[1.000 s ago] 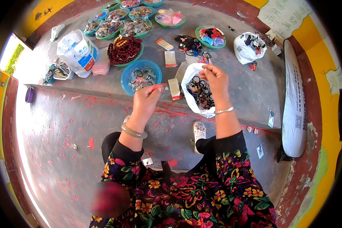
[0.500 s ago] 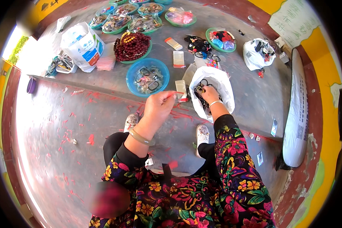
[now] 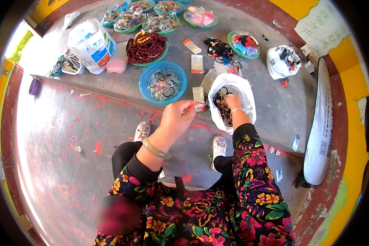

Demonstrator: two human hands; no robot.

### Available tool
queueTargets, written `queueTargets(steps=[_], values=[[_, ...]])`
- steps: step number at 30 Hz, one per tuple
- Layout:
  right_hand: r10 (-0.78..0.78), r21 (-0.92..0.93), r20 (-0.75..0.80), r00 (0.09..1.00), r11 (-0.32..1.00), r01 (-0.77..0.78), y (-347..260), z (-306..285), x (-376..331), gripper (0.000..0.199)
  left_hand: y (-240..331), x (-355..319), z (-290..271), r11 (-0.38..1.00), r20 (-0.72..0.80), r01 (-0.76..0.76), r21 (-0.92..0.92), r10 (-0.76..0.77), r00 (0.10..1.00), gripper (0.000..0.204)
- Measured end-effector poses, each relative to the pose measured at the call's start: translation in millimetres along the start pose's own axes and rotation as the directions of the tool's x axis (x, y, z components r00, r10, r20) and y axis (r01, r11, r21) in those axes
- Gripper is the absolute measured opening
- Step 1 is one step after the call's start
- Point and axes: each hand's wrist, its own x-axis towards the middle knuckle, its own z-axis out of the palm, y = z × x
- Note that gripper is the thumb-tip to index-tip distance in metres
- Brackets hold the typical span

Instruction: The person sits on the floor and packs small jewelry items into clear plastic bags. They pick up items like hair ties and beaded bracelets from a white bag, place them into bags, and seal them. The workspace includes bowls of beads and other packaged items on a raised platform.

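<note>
While glare bleaches the far left of the scene, a smooth purple bowl [image 3: 34, 86] stands out on the left, near a white tray [image 3: 74, 70] whose jumbled metal contents are hard to make out. Next to it, a crumpled white bag [image 3: 95, 49] with blue and orange print hides whatever lies deep inside. At the near left, a dark red round shape [image 3: 118, 215] is too blurred to identify. Farther right, glossy round beads [image 3: 145, 47] heap over a green plate, covering most of it; the far bowls beyond are partly cut off by the upper edge. A translucent blue bowl [image 3: 143, 85] holds clear, crinkled packets with dark loops. Just nearer, the left hand [image 3: 176, 119] pinches a small clear piece [image 3: 200, 105] with red on it between thumb and fingers, its exact shape partly covered. To the right, an open, soft white sack [image 3: 248, 90] contains tangled black bands [image 3: 221, 102]; the right hand [image 3: 233, 101] reaches in among them, fingers hidden, so I cannot tell whether it grasps any. At the far right, a long, shiny, wrinkled silvery-white bundle [image 3: 319, 131] leans against the wall, its contents concealed.
</note>
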Motion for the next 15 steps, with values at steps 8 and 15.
queueTargets(steps=[8,15], values=[[-0.023,0.849,0.458,0.888,0.308,-0.430,-48.7,-91.0,-37.7,0.022,1.9,-7.3,-4.9,0.997,0.002,0.078,-0.012,-0.078,0.997,0.021],[-0.243,0.952,0.305,0.921,0.110,-0.286,-129.9,-150.6,-107.9,0.011,-1.7,-5.6,-6.1,0.988,0.037,0.152,-0.026,-0.151,0.988,0.022]])
